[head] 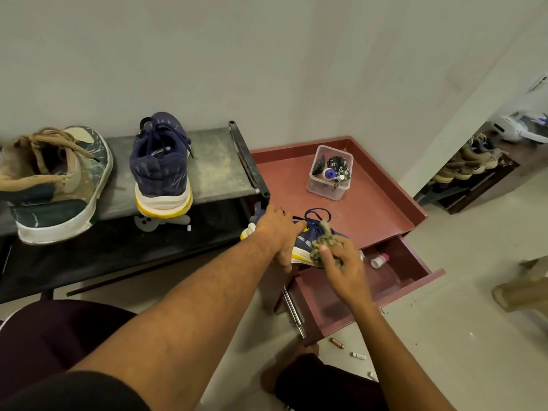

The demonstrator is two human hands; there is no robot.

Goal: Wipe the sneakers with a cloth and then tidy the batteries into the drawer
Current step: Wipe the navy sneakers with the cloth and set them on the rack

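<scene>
The dark shoe rack [207, 161] fills the nine-o'clock side, and the red cabinet [382, 197] sits at three o'clock with its drawer [415, 262] pulled open below. On the rack stand two shoes — a muddy green one [59, 185] far left and a navy sneaker [161, 167], heel toward the camera.

A second navy sneaker [302, 237] lies near the front edge of the cabinet top, at centre. The left hand [277, 232] is clamped over its heel end, fingers curled down around it. The right hand [341, 262] has its fingers closed on a bunched green cloth [324, 244] pressed against the toe end.

The sneaker looks to overhang the edge above the open drawer; a hard wipe could push it off, or the loose lace could snag in the cloth.

Three batteries show on the floor at five o'clock: a copper one [337, 343], a white one [358, 356] and a third [372, 375] partly hidden by the arm. One clear tub [330, 173] of odds and ends sits on the cabinet, and one small bottle [379, 260] lies in the drawer. The batteries are not yet tidied.
</scene>
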